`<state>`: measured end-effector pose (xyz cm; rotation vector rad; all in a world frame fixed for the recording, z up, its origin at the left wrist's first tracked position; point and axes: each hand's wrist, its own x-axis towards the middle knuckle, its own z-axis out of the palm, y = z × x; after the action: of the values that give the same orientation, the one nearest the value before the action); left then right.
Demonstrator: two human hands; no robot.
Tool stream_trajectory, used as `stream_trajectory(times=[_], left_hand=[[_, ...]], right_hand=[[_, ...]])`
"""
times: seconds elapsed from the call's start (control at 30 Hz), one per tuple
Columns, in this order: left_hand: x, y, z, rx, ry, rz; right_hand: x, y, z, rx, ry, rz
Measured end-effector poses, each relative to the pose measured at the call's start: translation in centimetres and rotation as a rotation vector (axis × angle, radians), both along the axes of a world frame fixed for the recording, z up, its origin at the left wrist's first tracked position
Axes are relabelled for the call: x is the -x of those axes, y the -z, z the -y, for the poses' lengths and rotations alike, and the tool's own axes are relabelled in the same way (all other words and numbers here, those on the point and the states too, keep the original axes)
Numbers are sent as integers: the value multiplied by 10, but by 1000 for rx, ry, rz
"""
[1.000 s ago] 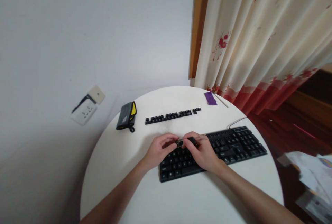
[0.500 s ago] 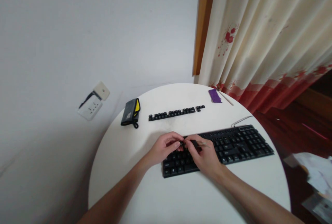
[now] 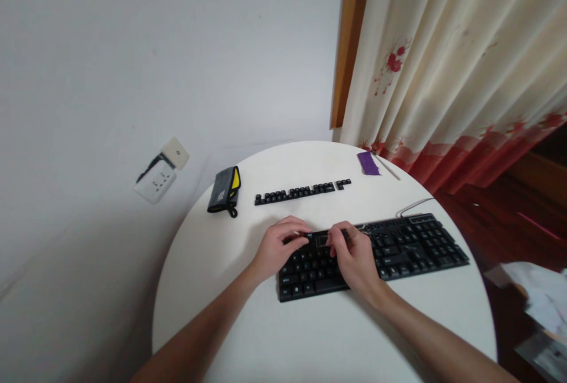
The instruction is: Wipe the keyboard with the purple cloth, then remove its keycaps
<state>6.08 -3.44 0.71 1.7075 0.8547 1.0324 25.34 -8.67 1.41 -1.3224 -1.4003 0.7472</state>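
A black keyboard lies across the round white table. Both my hands rest on its left half. My left hand has its fingers curled, fingertips pinched at the top row; what they hold is too small to make out. My right hand is closed in a pinch on a thin metal tool that pokes out toward the right. Between the two hands a bare slot shows among the keys. Behind the keyboard a row of loose black keycaps lies in a line.
A grey and yellow pouch lies at the table's back left. A purple piece and a thin stick sit at the back right by the curtain. A wall socket is to the left. The keyboard's cable curls behind it.
My hands have drawn apart a little on the keyboard, uncovering a bare slot between them. The view has shifted slightly.
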Motion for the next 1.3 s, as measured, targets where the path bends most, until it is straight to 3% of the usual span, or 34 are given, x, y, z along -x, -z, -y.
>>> stream_trajectory(times=[0.1, 0.33, 0.77, 0.93, 1.07, 1.2, 1.3], left_hand=[[0, -2, 0, 22, -8, 34], [-3, 0, 4, 104, 68, 141], [-4, -1, 5, 209, 86, 159], [-2, -4, 3, 129, 16, 116], [0, -5, 0, 66, -97, 12], [1, -4, -2, 44, -114, -47], [1, -3, -1, 40, -94, -73]], right_hand=[[-4, -3, -2, -105, -4, 66], [0, 5, -2, -145, -273, 126], [2, 2, 0, -163, -277, 192], [-4, -6, -8, -133, -187, 242], [-42, -11, -42, -74, -20, 355], [-89, -4, -86, 130, 189, 530], [-111, 5, -110, 278, 232, 610]])
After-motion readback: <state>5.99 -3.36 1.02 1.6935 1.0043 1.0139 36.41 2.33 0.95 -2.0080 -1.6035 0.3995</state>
